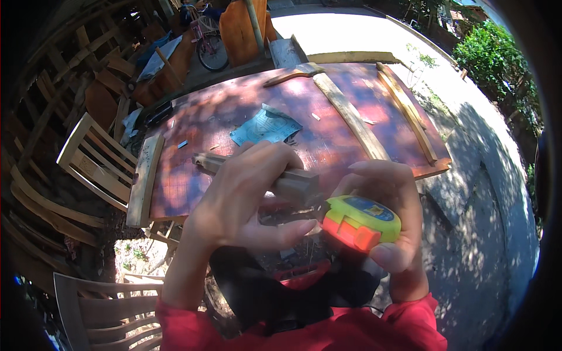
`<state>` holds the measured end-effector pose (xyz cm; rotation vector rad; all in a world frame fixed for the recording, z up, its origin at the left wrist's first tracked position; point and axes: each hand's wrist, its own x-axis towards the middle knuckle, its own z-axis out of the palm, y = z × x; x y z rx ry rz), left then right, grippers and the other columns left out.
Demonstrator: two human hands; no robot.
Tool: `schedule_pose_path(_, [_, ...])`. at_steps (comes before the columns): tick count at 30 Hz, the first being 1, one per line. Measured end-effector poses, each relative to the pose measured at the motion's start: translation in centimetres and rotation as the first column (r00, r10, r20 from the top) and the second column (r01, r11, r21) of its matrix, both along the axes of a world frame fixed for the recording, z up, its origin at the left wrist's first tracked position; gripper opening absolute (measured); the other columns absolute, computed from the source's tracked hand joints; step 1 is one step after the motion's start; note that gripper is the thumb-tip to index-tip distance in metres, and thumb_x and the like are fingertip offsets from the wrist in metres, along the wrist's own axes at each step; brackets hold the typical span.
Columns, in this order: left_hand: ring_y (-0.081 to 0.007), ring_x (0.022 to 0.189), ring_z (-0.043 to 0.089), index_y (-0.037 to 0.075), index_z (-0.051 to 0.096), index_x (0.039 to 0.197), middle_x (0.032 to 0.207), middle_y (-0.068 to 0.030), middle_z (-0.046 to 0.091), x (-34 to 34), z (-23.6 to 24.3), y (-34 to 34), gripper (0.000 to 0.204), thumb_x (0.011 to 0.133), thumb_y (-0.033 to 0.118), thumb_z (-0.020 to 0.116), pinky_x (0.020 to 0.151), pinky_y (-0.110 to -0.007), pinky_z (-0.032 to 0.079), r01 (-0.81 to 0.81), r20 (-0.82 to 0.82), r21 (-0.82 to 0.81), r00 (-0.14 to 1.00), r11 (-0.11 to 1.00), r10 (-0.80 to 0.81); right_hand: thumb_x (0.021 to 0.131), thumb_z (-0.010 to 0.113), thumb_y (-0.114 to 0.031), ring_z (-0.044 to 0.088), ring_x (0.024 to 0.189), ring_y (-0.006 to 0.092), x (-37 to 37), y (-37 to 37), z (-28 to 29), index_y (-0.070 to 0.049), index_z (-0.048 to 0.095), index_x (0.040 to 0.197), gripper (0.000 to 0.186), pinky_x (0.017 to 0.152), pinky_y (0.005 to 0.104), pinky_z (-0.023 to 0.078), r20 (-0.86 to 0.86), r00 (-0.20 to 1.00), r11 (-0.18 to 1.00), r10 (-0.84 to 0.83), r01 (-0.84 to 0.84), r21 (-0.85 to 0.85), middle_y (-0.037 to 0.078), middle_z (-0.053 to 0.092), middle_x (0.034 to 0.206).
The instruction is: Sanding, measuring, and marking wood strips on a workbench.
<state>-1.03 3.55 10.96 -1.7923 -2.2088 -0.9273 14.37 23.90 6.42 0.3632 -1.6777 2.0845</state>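
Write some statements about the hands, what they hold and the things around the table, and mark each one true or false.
1. The right hand holds a yellow-green and orange tape measure. True.
2. The left hand is empty. False: it holds a short piece of wood.
3. A blue-green sheet lies on the reddish table. True.
4. The bicycle stands on top of the table. False: it is beyond the table's far side.
5. A slatted wooden chair stands off the table's left side. True.
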Motion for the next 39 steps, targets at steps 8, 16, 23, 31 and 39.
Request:
schedule_pose_path(8, [-0.0335, 0.083, 0.056, 0.001, 0.056, 0.098, 0.090, -0.0122, 0.053, 2.0, -1.1, -1.2, 0.093, 0.059, 0.078, 0.091, 0.078, -0.045, 0.044, -0.023, -0.118, 0.089, 0.992, 0.996, 0.034, 0.051, 0.110, -0.031, 0.075, 0.094, 0.0248, -1.6, -0.5, -0.9, 0.001, 0.050, 0.133, 0.106, 0.084, 0.0331, 0.062, -0.202, 0.968, 0.982, 0.152, -0.172, -0.083, 0.021, 0.071, 0.106])
schedule_pose_path(16, [-0.0335, 0.088, 0.064, 0.004, 0.061, 0.100, 0.094, -0.0121, 0.061, 2.9, -2.6, -2.8, 0.080, 0.070, 0.072, 0.088, 0.082, -0.045, 0.046, -0.095, -0.165, 0.088, 0.980, 0.992, 0.109, 0.051, 0.108, -0.043, 0.077, 0.088, 0.0221, -2.5, -1.4, -1.3, -0.001, 0.051, 0.130, 0.106, 0.082, 0.0312, 0.063, -0.050, 0.997, 0.995, 0.050, -0.054, -0.084, 0.018, 0.075, 0.097])
schedule_pose_path(23, [-0.0338, 0.092, 0.066, 0.004, 0.063, 0.101, 0.096, -0.0118, 0.062, 2.7, -2.8, -3.7, 0.085, 0.070, 0.080, 0.081, 0.086, -0.045, 0.047, -0.139, -0.161, 0.049, 0.976, 0.989, 0.145, 0.049, 0.110, -0.038, 0.075, 0.083, 0.0189, -3.9, -0.5, -1.1, 0.000, 0.040, 0.152, 0.130, 0.076, 0.0255, 0.059, -0.186, 0.954, 0.957, 0.235, -0.194, 0.217, 0.016, 0.071, 0.100])
schedule_pose_path(31, [-0.0332, 0.093, 0.066, 0.005, 0.061, 0.101, 0.100, -0.0117, 0.063, 2.7, -3.3, -3.7, 0.083, 0.076, 0.082, 0.074, 0.088, -0.044, 0.047, -0.137, -0.143, 0.000, 0.980, 0.991, 0.135, 0.046, 0.111, -0.039, 0.069, 0.074, 0.0146, -3.7, -1.2, -1.7, -0.003, 0.026, 0.162, 0.148, 0.068, 0.0208, 0.054, -0.198, 0.970, 0.974, 0.142, -0.101, 0.204, 0.013, 0.068, 0.097])
schedule_pose_path(39, [-0.0288, 0.089, 0.068, 0.010, 0.064, 0.097, 0.098, -0.0057, 0.067, 2.7, -4.2, -4.1, 0.074, 0.073, 0.079, 0.079, 0.087, -0.041, 0.047, -0.099, -0.156, 0.092, 0.981, 0.991, 0.112, 0.050, 0.108, -0.049, 0.068, 0.074, 0.0117, -3.8, -1.5, -2.2, -0.003, 0.029, 0.160, 0.142, 0.066, 0.0183, 0.054, -0.061, 0.998, 0.998, 0.023, -0.027, -0.064, 0.010, 0.067, 0.096])
